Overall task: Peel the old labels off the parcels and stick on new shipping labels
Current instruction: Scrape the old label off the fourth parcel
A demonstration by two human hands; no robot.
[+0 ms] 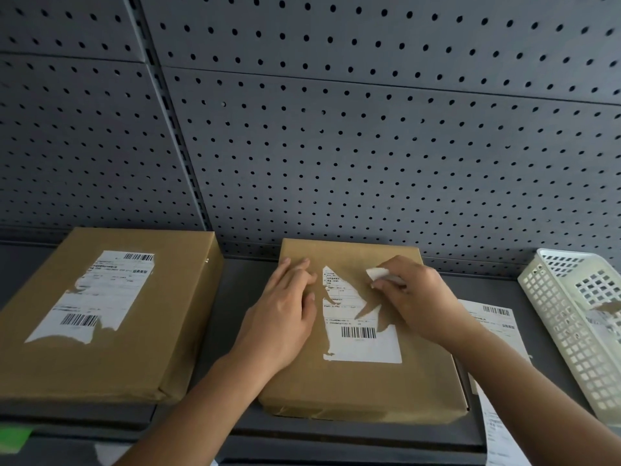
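Your left hand (285, 317) lies flat, fingers straight, on the brown paper-wrapped centre parcel (363, 385). Your right hand (420, 297) pinches a lifted white strip (379, 274) of its torn old label (363, 344). Yank fast and it will likely shred, leaving scraps.

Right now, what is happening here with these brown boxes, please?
A person is peeling the old label off the middle parcel. The left hand presses flat on the parcel, and the right hand pinches a white scrap of label. The label is torn, and much of it is not yet off. The left parcel also has a torn label. Printed sheets lie on the right, beside a white basket.
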